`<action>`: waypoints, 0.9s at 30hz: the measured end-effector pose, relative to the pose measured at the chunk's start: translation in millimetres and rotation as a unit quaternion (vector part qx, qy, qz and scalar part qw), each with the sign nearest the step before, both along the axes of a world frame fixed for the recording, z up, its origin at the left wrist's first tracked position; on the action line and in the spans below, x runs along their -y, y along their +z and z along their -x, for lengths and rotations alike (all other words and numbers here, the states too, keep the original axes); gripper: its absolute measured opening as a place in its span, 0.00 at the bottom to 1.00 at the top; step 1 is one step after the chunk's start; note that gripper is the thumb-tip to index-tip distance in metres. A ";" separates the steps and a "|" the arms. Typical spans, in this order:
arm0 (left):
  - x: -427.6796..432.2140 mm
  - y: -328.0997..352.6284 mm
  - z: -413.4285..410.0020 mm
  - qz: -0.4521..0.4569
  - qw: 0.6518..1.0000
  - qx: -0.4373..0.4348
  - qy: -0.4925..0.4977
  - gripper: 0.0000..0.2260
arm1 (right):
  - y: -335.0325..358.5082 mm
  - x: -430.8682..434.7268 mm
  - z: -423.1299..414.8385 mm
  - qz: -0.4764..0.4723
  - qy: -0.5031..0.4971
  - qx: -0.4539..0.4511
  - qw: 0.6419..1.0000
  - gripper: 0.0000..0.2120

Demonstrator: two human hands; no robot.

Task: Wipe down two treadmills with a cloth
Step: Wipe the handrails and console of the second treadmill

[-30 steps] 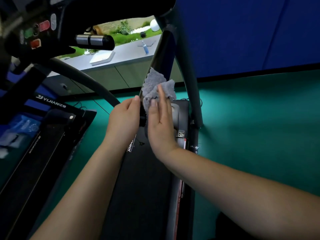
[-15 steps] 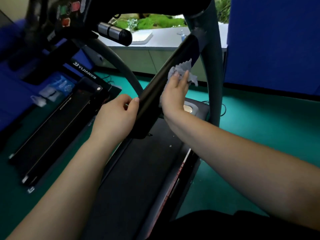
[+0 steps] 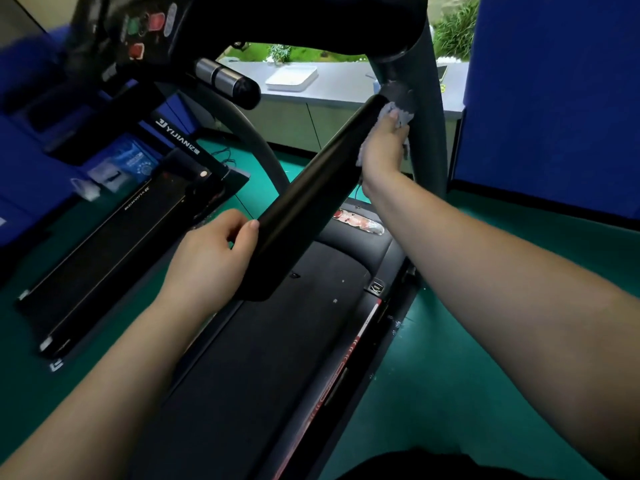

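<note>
I stand on a black treadmill; its belt [image 3: 263, 358] runs under me. A black handrail [image 3: 311, 202] slants from lower left up to the grey upright [image 3: 429, 133]. My left hand [image 3: 211, 258] grips the rail's lower end, thumb on top. My right hand [image 3: 381, 150] presses a grey cloth [image 3: 401, 114] flat against the rail's upper end, beside the upright. Most of the cloth is hidden under the hand. A second, flat black treadmill [image 3: 114, 251] lies on the floor to the left.
The console [image 3: 145, 26] with red and green buttons hangs at top left, a chrome-ended grip [image 3: 225, 79] below it. Behind stands a grey counter [image 3: 339, 84] with a white tray [image 3: 291, 77]. A blue partition [image 3: 554, 98] walls off the right. Green floor [image 3: 485, 341] surrounds the treadmills.
My right hand has slid the cloth up the handrail from its lower half to the top by the upright. My left hand stayed on the rail's lower end. My view has swung left.
</note>
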State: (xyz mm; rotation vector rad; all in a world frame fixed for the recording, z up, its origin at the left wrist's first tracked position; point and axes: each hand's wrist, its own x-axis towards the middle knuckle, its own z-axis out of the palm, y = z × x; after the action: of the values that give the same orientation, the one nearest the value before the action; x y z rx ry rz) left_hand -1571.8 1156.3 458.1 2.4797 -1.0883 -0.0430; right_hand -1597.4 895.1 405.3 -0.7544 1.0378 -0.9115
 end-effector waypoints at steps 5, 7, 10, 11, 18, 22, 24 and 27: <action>-1.5 -3.6 -3.9 0.019 1.000 -0.004 -0.005 0.13 | -21.4 -5.8 -9.5 -0.025 0.011 0.046 0.999 0.27; -2.7 -4.9 -6.0 0.026 1.000 -0.013 -0.007 0.13 | -24.4 -26.9 -9.6 -0.042 0.023 0.053 0.997 0.26; -3.6 -5.8 -8.9 0.037 0.999 -0.036 -0.012 0.14 | -25.5 -77.1 -6.2 -0.032 0.008 0.066 0.997 0.23; -3.7 -5.6 -9.2 0.040 0.998 -0.045 -0.013 0.15 | -24.0 -95.3 -1.7 -0.025 0.003 0.071 0.997 0.22; -4.7 -9.2 -13.0 0.064 0.996 -0.060 -0.029 0.15 | -21.1 -200.8 24.8 -0.066 0.089 0.084 0.990 0.23; -3.9 -9.7 -13.3 0.067 0.995 -0.066 -0.031 0.15 | -22.5 -228.3 30.6 -0.048 0.122 0.036 0.991 0.24; -3.2 -10.2 -13.7 0.071 0.995 -0.064 -0.027 0.15 | -23.6 -238.0 34.0 -0.049 0.141 0.039 0.988 0.25; -2.8 -12.1 -15.3 0.076 0.994 -0.071 -0.030 0.15 | -20.8 -248.7 44.3 -0.045 0.168 0.023 0.984 0.25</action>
State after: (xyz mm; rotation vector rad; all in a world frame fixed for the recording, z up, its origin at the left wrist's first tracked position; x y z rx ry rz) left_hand -1556.5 1159.1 445.9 2.2721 -1.0652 -0.1482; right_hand -1641.7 1143.8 384.5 -0.7994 0.8715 -0.5843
